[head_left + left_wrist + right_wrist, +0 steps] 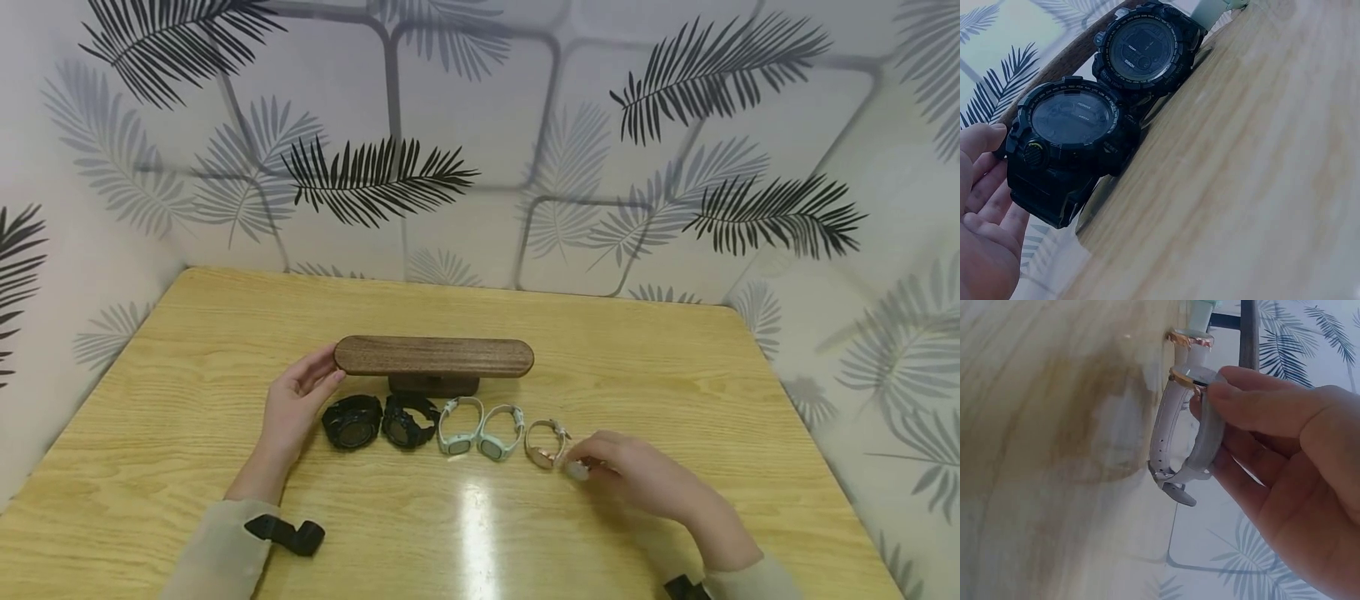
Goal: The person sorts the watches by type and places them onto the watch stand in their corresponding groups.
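Note:
A dark wooden watch stand [435,356] with a long rounded bar stands mid-table. My left hand [297,406] holds the bar's left end, thumb at the front and fingers behind. Close to that hand sit two black digital watches, the outer one [1072,122] and its neighbour [1142,50]. My right hand [637,471] pinches a pale-strapped wristwatch [1200,431] with a rose-gold case between thumb and fingers. Its strap is buckled into a loop. A similar rose-gold watch [542,456] stands just left of it.
Two pale green watches, one [459,446] beside the other [492,447], sit between the black pair and the rose-gold one, all in a row before the stand. Behind the wooden table [637,358] hangs a leaf-patterned backdrop [480,117].

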Action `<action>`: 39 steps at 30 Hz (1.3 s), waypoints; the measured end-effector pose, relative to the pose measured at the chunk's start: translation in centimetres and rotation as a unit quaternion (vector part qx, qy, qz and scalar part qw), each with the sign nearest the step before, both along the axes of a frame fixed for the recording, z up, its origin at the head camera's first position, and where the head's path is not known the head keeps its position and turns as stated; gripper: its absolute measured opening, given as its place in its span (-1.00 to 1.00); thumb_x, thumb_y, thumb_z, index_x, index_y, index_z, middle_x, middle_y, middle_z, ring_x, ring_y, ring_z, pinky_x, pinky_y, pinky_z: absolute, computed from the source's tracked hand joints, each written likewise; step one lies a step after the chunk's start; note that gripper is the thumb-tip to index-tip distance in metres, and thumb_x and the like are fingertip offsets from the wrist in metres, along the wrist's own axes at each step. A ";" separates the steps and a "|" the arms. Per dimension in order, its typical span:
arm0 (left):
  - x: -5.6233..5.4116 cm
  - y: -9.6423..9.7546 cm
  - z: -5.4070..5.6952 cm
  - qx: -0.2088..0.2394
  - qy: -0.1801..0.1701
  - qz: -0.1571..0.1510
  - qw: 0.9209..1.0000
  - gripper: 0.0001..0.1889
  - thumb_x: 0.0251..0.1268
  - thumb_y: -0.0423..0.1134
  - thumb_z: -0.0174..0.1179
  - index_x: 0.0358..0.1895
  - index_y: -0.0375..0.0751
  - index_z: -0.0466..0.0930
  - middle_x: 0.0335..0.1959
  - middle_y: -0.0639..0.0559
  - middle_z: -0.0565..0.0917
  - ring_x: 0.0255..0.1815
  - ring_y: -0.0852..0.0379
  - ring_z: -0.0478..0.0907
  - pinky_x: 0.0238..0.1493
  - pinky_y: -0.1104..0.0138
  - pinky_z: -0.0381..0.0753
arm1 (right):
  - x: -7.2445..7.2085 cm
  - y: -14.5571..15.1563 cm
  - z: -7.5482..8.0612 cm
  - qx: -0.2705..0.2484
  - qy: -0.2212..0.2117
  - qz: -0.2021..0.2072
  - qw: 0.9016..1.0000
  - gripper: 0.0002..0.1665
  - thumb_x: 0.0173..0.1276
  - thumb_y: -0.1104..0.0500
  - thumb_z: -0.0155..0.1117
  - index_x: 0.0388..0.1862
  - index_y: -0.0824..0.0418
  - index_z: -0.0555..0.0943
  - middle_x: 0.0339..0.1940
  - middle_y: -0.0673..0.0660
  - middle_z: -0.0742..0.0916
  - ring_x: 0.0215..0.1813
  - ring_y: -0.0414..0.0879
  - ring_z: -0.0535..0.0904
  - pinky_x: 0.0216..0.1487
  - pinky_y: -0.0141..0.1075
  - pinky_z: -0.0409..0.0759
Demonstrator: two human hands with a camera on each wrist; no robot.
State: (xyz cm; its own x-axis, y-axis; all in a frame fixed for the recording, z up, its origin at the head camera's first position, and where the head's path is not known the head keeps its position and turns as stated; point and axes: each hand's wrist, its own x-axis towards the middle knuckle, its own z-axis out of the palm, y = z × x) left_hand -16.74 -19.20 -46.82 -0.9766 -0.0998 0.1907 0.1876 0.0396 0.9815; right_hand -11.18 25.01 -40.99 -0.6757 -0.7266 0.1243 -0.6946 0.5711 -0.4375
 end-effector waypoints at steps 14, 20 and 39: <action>0.0 -0.2 -0.2 -0.003 0.004 -0.003 1.000 -0.49 0.32 -0.26 0.23 0.29 -0.35 0.41 0.11 -0.02 0.58 0.07 0.31 0.52 0.01 0.50 0.54 | -2.4 -0.9 0.3 -0.092 0.140 -0.153 0.974 -0.55 0.13 0.52 0.33 0.02 0.24 0.66 -0.24 0.08 0.68 -0.23 -0.08 0.64 -0.29 -0.22 0.66; 0.1 0.0 -0.2 -0.003 0.005 -0.003 1.000 -0.50 0.32 -0.25 0.23 0.29 -0.34 0.41 0.11 -0.03 0.58 0.07 0.31 0.53 0.01 0.49 0.54 | -3.9 -2.2 0.1 -0.112 0.156 -0.180 0.965 -0.54 0.15 0.48 0.34 0.06 0.24 0.66 -0.25 0.11 0.66 -0.28 -0.10 0.57 -0.39 -0.23 0.58; 0.0 -0.1 -0.3 0.001 0.006 -0.011 1.000 -0.50 0.33 -0.27 0.22 0.30 -0.33 0.40 0.12 -0.04 0.58 0.08 0.30 0.52 0.03 0.48 0.53 | -7.3 -5.8 0.0 -0.329 -0.105 -0.265 0.900 -0.62 0.28 0.38 0.28 0.09 0.32 0.59 -0.09 0.24 0.65 -0.07 0.01 0.61 -0.07 -0.39 0.61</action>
